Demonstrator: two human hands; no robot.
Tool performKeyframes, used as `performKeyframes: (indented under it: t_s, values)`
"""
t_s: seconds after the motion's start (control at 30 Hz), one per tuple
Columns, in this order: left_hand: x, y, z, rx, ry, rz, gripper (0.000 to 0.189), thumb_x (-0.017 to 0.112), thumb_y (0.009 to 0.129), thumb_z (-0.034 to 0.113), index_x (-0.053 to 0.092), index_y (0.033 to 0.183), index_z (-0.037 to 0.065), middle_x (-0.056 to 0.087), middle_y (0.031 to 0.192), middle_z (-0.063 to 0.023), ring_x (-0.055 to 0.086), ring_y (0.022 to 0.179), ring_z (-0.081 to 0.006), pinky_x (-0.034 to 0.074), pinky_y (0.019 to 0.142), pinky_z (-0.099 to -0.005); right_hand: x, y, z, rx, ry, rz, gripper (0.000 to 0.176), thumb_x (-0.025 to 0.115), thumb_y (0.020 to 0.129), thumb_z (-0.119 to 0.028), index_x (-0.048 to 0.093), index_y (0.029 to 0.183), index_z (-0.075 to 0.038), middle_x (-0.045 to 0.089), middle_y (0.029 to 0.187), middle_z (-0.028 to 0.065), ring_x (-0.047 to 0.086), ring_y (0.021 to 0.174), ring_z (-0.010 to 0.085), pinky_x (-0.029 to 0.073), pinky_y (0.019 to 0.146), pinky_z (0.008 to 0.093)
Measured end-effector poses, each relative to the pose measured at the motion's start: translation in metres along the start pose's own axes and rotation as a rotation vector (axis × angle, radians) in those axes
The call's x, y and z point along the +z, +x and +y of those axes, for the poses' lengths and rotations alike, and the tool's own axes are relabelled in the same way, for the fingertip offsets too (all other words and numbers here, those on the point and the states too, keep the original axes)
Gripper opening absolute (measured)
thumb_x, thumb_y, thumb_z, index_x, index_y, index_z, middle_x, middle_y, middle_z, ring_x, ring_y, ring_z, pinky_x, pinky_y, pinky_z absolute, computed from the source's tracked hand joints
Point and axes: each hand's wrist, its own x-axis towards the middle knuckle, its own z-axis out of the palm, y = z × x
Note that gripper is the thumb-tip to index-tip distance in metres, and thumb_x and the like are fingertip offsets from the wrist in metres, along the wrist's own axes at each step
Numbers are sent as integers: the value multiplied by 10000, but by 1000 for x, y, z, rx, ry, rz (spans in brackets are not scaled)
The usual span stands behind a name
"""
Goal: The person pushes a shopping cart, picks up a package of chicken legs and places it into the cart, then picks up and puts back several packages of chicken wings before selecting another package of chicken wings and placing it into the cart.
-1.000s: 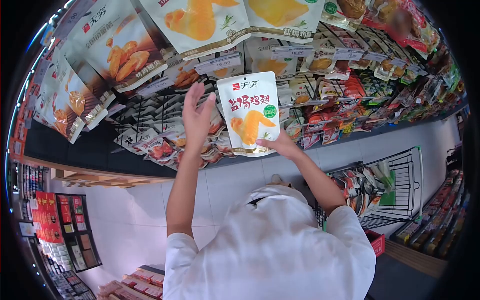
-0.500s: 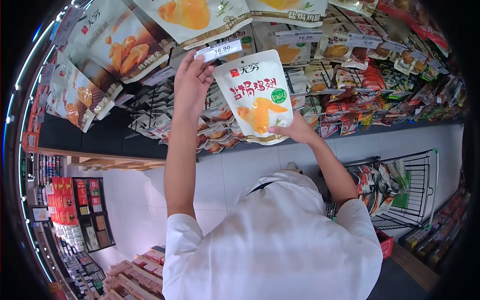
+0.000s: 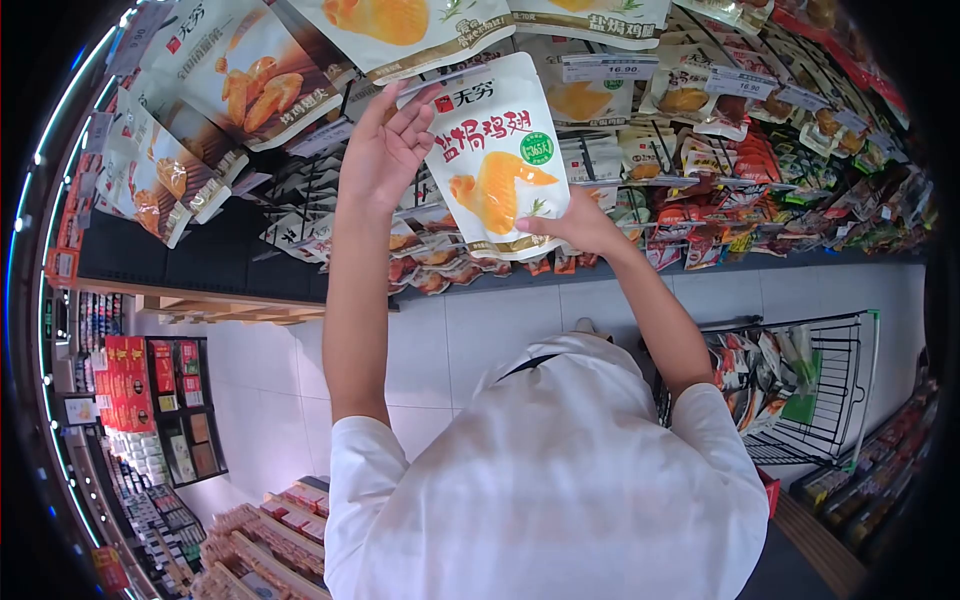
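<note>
A white snack pouch (image 3: pixel 475 135) printed with an orange chicken wing and red lettering stands tilted in front of the rack. My right hand (image 3: pixel 585 228) grips its lower right corner, thumb on the front and the other fingers hidden behind. Beside the pouch's upper left edge is my left hand (image 3: pixel 385 150), palm partly turned up and fingers apart, with nothing in it. Its fingertips reach up near a price tag rail, now mostly covered by the pouch. Just above hangs a larger white pouch (image 3: pixel 400 30).
Brown-and-white pouches (image 3: pixel 255 80) hang at the left. Price tags (image 3: pixel 610 68) stick out along the rack among many snack packs. A wire shopping cart (image 3: pixel 830 390) loaded with packets stands on the right. Red boxes (image 3: pixel 128 385) are stacked at the far left, above the tiled floor (image 3: pixel 260 385).
The pouch in my right hand has risen towards the rack and covers most of the 16.90 price tag. My left hand's fingers have spread beside it.
</note>
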Motion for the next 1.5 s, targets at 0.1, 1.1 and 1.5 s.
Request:
performKeyframes:
  t_s: [0.1, 1.1, 1.5]
  values:
    - [-1, 0, 0, -6, -13, -26, 290, 566, 931, 201, 526, 1168, 39, 560, 1221, -220, 619, 849, -148, 476, 695, -273, 1, 2, 0, 18, -3, -8, 528, 776, 762, -253, 577, 1170, 18, 658, 1089, 110, 609, 974, 161, 465, 892, 299]
    - [-17, -19, -20, 21, 97, -19, 304, 581, 920, 144, 494, 1201, 65, 613, 1147, -84, 608, 882, -112, 493, 706, -256, -22, 116, 11, 84, 11, 204, 443, 765, 782, -247, 625, 1110, 17, 680, 1029, 90, 631, 918, 143, 486, 814, 290]
    - [-72, -54, -55, -95, 91, 64, 509, 625, 875, 61, 402, 1333, 67, 578, 1132, -48, 584, 897, -108, 499, 734, -248, -48, 167, 48, 300, -116, 363, 680, 776, 702, -495, 614, 1106, 28, 644, 1085, 126, 634, 928, 194, 523, 763, 301]
